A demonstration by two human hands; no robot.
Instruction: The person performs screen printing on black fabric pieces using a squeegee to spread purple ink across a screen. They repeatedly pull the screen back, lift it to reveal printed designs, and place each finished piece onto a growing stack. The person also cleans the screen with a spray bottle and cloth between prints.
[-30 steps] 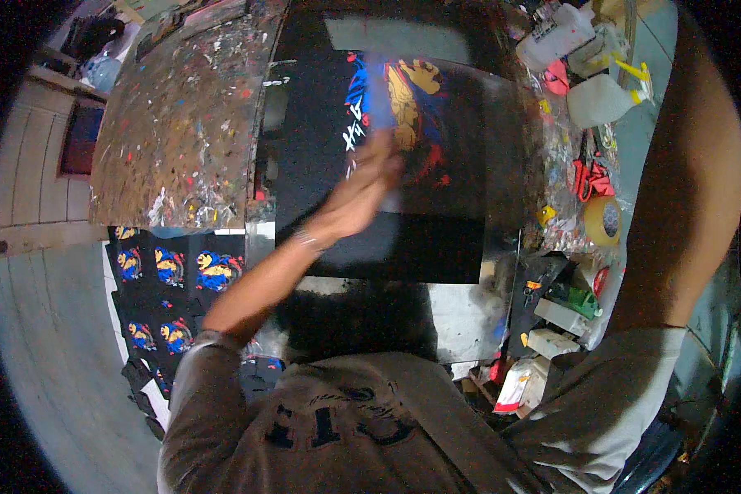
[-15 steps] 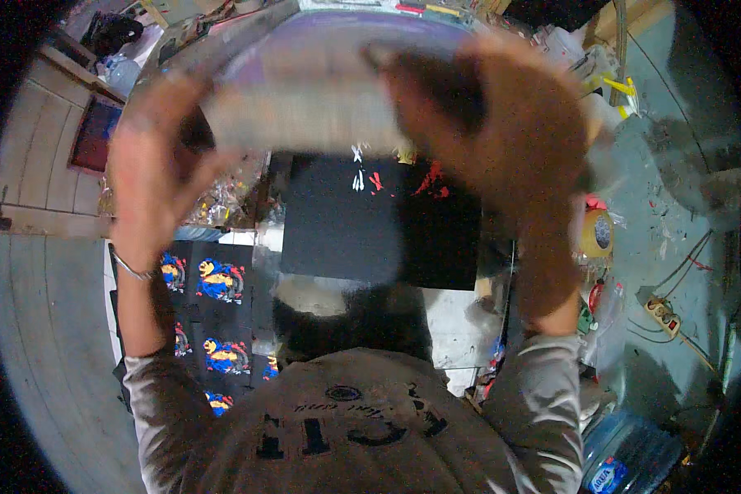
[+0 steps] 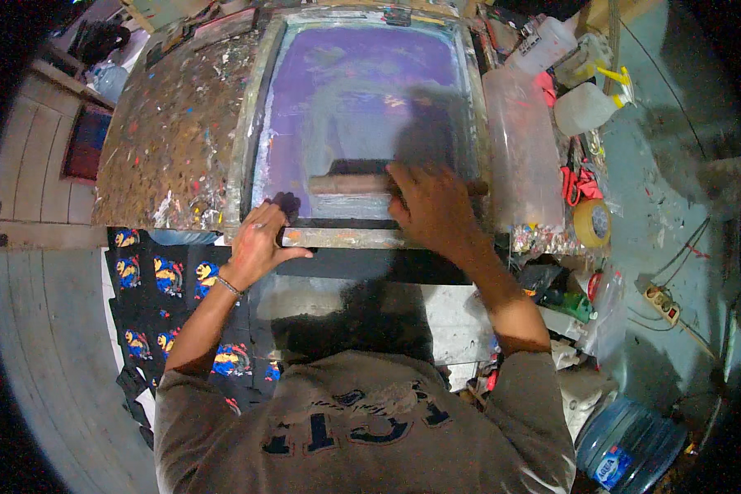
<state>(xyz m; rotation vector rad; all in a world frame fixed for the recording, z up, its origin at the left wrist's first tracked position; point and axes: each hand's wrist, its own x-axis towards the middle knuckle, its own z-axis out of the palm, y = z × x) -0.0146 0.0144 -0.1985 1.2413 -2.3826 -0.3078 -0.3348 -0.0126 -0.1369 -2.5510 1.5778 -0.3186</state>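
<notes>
A screen printing frame (image 3: pixel 251 136) with purple mesh lies flat in front of me. My left hand (image 3: pixel 255 247) is on its near left corner, fingers bent over the rail and thumb stretched along the near edge. My right hand (image 3: pixel 432 206) is closed round the wooden handle of a squeegee (image 3: pixel 350 184), which lies crosswise on the near part of the mesh. The squeegee's blade is mostly hidden. Black fabric (image 3: pixel 362 265) shows below the frame's near rail; the frame covers the rest of it.
Left of the frame is a paint-spotted board (image 3: pixel 173 123). Black printed pieces (image 3: pixel 169 276) with blue, yellow and red figures lie below it. At right are a spray bottle (image 3: pixel 589 107), a roll of tape (image 3: pixel 591 222) and a power strip (image 3: pixel 663 305). A large water bottle (image 3: pixel 630 445) lies lower right.
The raised frame has come down flat over the black fabric, covering its red and white marks. Both hands have lowered toward me; the right now holds the squeegee on the mesh.
</notes>
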